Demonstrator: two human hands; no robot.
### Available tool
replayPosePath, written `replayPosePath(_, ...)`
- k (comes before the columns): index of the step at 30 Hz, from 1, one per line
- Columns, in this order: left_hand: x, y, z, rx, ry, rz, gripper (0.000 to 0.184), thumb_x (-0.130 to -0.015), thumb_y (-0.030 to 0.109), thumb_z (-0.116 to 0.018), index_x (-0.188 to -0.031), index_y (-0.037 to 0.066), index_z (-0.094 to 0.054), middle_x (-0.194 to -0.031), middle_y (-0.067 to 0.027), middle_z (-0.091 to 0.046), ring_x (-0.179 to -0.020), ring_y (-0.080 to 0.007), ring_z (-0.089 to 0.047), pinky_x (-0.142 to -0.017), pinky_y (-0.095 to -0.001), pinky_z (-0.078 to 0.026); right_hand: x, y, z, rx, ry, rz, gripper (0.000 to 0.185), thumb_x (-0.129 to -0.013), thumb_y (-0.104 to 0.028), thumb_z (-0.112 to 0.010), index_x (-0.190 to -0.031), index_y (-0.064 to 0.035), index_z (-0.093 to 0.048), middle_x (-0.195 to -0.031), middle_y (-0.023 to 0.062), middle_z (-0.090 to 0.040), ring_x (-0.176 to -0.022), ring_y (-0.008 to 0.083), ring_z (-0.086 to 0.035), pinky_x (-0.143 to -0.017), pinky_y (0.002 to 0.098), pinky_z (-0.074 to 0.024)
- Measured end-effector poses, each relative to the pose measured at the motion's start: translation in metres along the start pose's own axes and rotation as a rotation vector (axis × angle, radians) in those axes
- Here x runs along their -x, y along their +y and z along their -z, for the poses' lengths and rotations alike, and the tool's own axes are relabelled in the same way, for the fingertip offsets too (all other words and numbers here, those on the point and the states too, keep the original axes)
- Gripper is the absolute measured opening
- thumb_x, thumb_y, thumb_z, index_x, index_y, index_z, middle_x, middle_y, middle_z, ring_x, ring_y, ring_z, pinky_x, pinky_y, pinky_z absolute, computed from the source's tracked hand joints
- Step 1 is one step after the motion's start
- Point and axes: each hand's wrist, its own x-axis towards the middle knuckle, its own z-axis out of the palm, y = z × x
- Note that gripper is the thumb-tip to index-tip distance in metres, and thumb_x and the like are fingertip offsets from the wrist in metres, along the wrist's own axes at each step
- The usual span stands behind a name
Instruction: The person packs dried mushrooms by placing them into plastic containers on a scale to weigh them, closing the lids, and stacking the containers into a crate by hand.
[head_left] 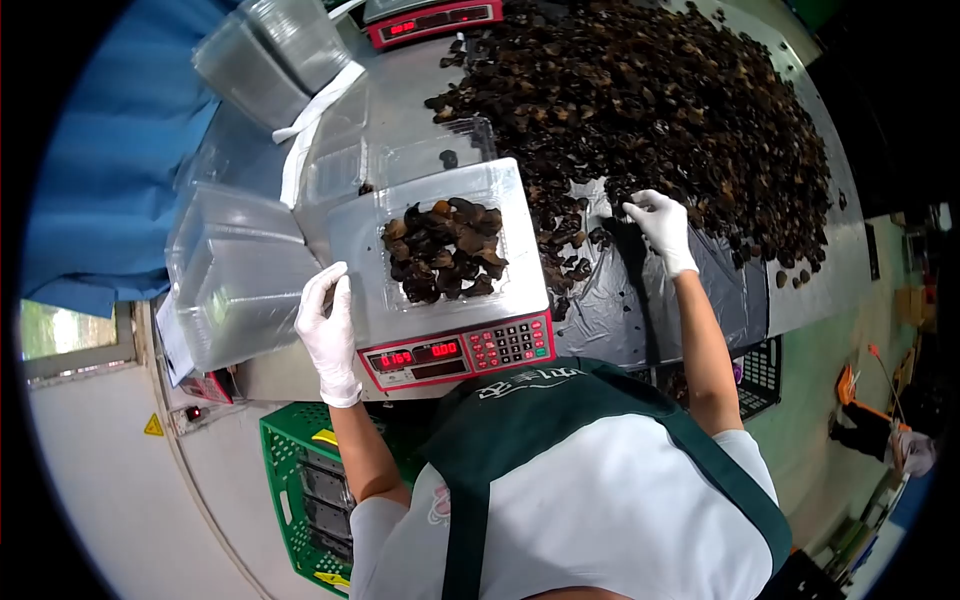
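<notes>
My left hand (328, 325), in a white glove, is at the left edge of the scale, its fingers apart and nothing in them. The red and silver scale (455, 352) shows 0.169 in red digits. On its plate rests a clear plastic tray (512, 200) holding a heap of dark brown dried pieces (445, 248) that look like fungus. My right hand (660, 230), also gloved, hovers over the near edge of the large dark pile (640, 90), right of the scale. Its thumb and fingertips are close together; whether a small piece is between them cannot be made out.
Stacked clear containers (240, 270) stand left of the scale, with more stacks (270, 55) behind. A second scale (435, 22) is at the back. Black plastic sheeting (715, 290) covers the table's near right part. A green crate (285, 500) sits below left; a person (910, 450) is far right.
</notes>
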Motion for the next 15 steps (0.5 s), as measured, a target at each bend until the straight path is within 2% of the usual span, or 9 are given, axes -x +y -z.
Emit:
replayPosePath(1, 0.002, 0.001, 0.001, 0.021, -0.001, 0.027, 0.016, -0.084, 0.0, -0.064, -0.1, 0.002, -0.068, -0.103, -0.0068, -0.066, -0.094, -0.0143, -0.062, -0.083, -0.0261, -0.05, 0.002, -0.021, 0.014, -0.255, -0.074, -0.152, 0.024, -0.078, -0.026, -0.075, -0.089, -0.0067, -0.068, -0.073, 0.0024, -0.067, -0.065, 0.0092, -0.061, -0.059, 0.0248, -0.0478)
replayPosePath(2, 0.003, 0.0, 0.002, 0.022, 0.004, 0.037, 0.016, -0.084, 0.0, -0.064, -0.1, 0.002, -0.068, -0.103, -0.0068, -0.066, -0.094, -0.0143, -0.062, -0.083, -0.0261, -0.05, 0.002, -0.031, 0.026, -0.475, -0.138, -0.181, 0.024, -0.079, -0.025, -0.076, -0.086, -0.0038, -0.067, -0.068, -0.0024, -0.063, -0.062, 0.0021, -0.054, -0.056, 0.0194, -0.0434)
replayPosePath(3, 0.003, -0.001, 0.001, 0.037, 0.003, 0.045, 0.016, -0.084, 0.0, -0.064, -0.1, 0.002, -0.068, -0.102, -0.0069, -0.066, -0.094, -0.0144, -0.062, -0.083, -0.0261, -0.05, 0.001, -0.03, 0.027, -0.536, -0.154, -0.152, 0.02, -0.079, -0.02, -0.076, -0.083, -0.0028, -0.067, -0.069, -0.0033, -0.063, -0.061, 0.0025, -0.053, -0.054, 0.0199, -0.0421)
replayPosePath(5, 0.003, 0.001, -0.005, 0.067, -0.007, 0.046, 0.016, -0.084, 0.0, -0.063, -0.1, 0.001, -0.068, -0.102, -0.007, -0.066, -0.093, -0.0145, -0.062, -0.083, -0.0262, -0.05, 0.002, -0.032, 0.029, -0.152, -0.084, -0.092, 0.016, -0.08, -0.016, -0.075, -0.081, -0.0028, -0.066, -0.07, -0.0049, -0.062, -0.061, 0.0015, -0.051, -0.054, 0.0189, -0.0404)
replayPosePath(7, 0.003, 0.007, -0.01, 0.043, -0.016, 0.028, 0.016, -0.084, 0.0, -0.064, -0.1, 0.002, -0.068, -0.101, -0.007, -0.066, -0.093, -0.0146, -0.062, -0.083, -0.0262, -0.05, 0.005, -0.038, 0.033, -0.575, -0.177, -0.179, 0.015, -0.08, -0.017, -0.074, -0.082, -0.0043, -0.066, -0.07, -0.0048, -0.062, -0.062, 0.0018, -0.051, -0.054, 0.0189, -0.0407)
replayPosePath(12, 0.005, 0.034, -0.025, 0.065, -0.025, -0.107, 0.016, -0.083, 0.002, -0.065, -0.098, 0.001, -0.068, -0.097, -0.0108, -0.067, -0.089, -0.0172, -0.064, -0.078, -0.0256, -0.05, 0.027, -0.098, 0.049, -0.606, -0.175, -0.111, 0.013, -0.081, -0.015, -0.074, -0.081, -0.0055, -0.066, -0.072, -0.0059, -0.06, -0.064, 0.0013, -0.05, -0.059, 0.0171, -0.0382)
replayPosePath(13, 0.004, 0.042, -0.025, 0.053, -0.025, -0.159, 0.015, -0.083, 0.002, -0.065, -0.098, 0.001, -0.068, -0.096, -0.01, -0.068, -0.085, -0.0164, -0.065, -0.075, -0.0257, -0.051, 0.03, -0.109, 0.048, -0.604, -0.191, -0.096, 0.012, -0.081, -0.014, -0.074, -0.081, -0.0052, -0.066, -0.072, -0.0056, -0.06, -0.065, 0.0021, -0.05, -0.059, 0.0179, -0.0377)
replayPosePath(15, 0.006, 0.054, -0.032, 0.1, -0.07, -0.117, 0.016, -0.081, 0.004, -0.068, -0.097, 0.001, -0.068, -0.093, -0.0088, -0.068, -0.077, -0.0128, -0.064, -0.067, -0.0253, -0.051, 0.039, -0.138, 0.045, -0.616, -0.229, -0.04, 0.013, -0.081, -0.014, -0.074, -0.08, -0.0052, -0.065, -0.071, -0.0063, -0.059, -0.065, 0.0008, -0.05, -0.06, 0.0169, -0.0405)
